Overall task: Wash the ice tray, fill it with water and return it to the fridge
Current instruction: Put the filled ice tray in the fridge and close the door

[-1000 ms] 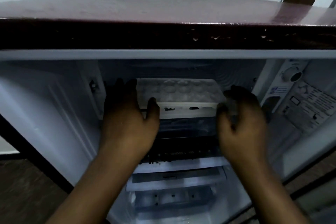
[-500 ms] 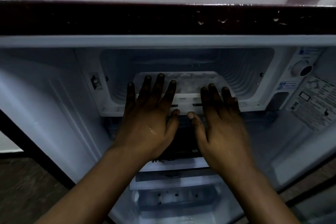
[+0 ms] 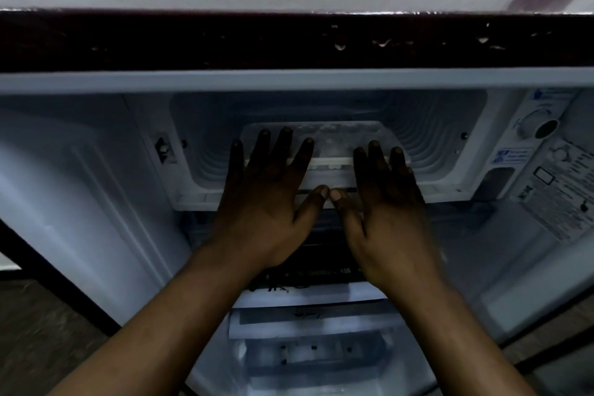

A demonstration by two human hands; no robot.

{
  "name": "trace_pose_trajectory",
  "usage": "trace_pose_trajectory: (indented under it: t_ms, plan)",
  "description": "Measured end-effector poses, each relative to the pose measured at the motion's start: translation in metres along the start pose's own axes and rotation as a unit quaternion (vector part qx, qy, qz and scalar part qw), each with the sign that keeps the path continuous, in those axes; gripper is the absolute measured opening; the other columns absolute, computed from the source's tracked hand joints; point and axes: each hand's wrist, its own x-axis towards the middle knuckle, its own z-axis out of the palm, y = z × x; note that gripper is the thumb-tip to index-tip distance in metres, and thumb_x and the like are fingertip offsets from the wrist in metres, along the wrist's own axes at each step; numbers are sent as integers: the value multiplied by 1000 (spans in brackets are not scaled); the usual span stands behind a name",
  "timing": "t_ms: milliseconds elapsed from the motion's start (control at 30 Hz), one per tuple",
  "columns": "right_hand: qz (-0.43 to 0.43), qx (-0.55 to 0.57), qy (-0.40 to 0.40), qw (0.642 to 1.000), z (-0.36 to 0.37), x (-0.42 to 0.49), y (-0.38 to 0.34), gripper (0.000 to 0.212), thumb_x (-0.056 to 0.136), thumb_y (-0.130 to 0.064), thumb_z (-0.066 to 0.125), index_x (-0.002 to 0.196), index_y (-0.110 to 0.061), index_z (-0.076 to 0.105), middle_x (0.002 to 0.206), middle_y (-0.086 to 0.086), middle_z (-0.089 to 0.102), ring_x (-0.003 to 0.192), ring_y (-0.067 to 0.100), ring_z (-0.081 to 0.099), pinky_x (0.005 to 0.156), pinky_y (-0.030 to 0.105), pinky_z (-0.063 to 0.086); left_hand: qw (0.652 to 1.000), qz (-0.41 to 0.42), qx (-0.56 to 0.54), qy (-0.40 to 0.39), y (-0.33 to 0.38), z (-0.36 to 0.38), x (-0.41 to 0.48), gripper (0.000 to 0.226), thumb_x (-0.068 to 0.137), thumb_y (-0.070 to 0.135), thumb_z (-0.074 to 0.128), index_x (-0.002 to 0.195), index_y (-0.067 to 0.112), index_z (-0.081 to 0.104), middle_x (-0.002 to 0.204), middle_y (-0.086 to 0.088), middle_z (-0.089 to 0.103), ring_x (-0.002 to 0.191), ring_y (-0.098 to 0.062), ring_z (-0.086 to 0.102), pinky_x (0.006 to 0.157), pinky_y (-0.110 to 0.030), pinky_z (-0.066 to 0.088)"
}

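Observation:
The white ice tray (image 3: 334,141) lies flat inside the small freezer compartment (image 3: 434,138) at the top of the open fridge. My left hand (image 3: 270,193) rests flat with spread fingers on the tray's near left part. My right hand (image 3: 382,199) lies flat on its near right part. Both palms press against the tray's front edge and the thumbs nearly touch in the middle. Neither hand grips it. The tray's cells are partly hidden by my fingers.
A thermostat dial (image 3: 536,127) and label stickers (image 3: 565,196) sit on the right inner wall. Below the freezer are a dark shelf (image 3: 321,270) and white drawers (image 3: 308,354). The fridge's dark red top edge (image 3: 289,38) runs overhead.
A second ago my hands held the tray by its two sides in front of the freezer. They slid it inward, then flattened onto its near edge, and it now sits deeper inside.

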Motion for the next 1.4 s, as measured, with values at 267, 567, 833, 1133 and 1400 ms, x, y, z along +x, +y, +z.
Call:
trace_pose_trajectory:
  t_ms: [267,567,833,1133,1400]
  plan:
    - [-2,9,-10,1000,-3,-4,-1,80,103,-65,13,168,-18,14,176,5,5,162,23,-9,132,39,-2,1000,8,24,15,-2,7,-3,83,97,76,7,168,38,-14,177,4,-18,164,-20,-18,130,-51,-16]
    - [6,7,-38,999,-3,-4,1,84,99,-73,6,169,-26,-2,175,-2,-11,158,16,-23,131,36,-8,997,23,36,58,-3,14,-7,81,102,73,15,171,33,-1,180,-2,-2,166,-27,2,132,-55,-10]
    - [2,-22,-56,998,1,-18,2,87,100,-73,2,164,-19,-20,169,7,-32,157,22,-32,129,38,-16,987,49,87,123,-5,25,-11,71,109,64,22,171,30,13,180,-7,0,166,-33,-7,128,-67,-11]
    - [63,-11,-131,989,-8,-39,-14,97,93,-80,-3,166,-17,-17,168,5,-31,157,21,-27,125,35,-20,991,41,98,82,-4,30,-36,83,105,65,30,172,25,0,179,-10,-14,164,-34,-17,128,-64,-11]
    - [117,1,-261,958,-43,-39,-34,97,98,-78,5,166,-11,-13,174,11,-20,161,25,-18,129,40,-12,986,-38,9,-163,13,-9,-63,96,100,71,27,164,27,-29,169,-3,-39,161,-26,-29,128,-47,-21]
